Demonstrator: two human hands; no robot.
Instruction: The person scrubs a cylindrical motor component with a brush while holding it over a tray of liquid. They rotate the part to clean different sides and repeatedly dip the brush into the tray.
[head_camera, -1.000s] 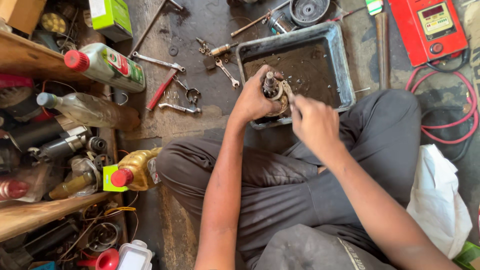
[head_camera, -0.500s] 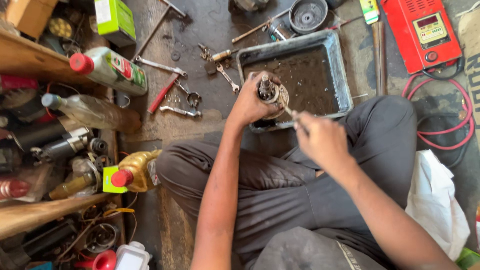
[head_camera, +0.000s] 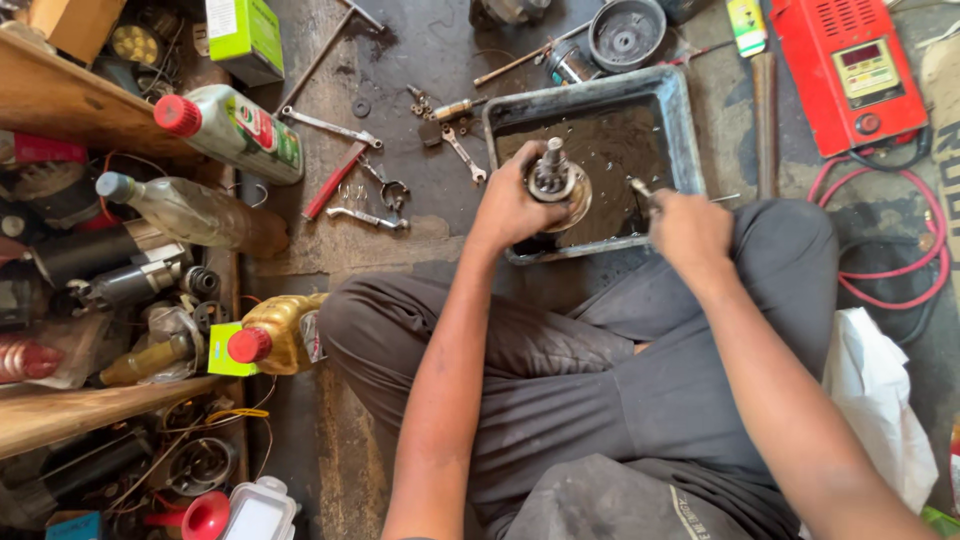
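Tray (head_camera: 675, 110) on floor holds dark oily liquid. My left hand (head_camera: 515, 205) grips a geared metal part (head_camera: 553, 180) over the tray's near edge. My right hand (head_camera: 688, 228) is closed on a thin tool (head_camera: 640, 188); tip hard to make out.

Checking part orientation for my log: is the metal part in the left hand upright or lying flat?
Upright: the left hand holds the geared metal part shaft-end up over the tray.

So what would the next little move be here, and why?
Probably bring the right hand with its thin tool back to the metal part: the left hand holds it upright over the tray, and the tool is apart from it.
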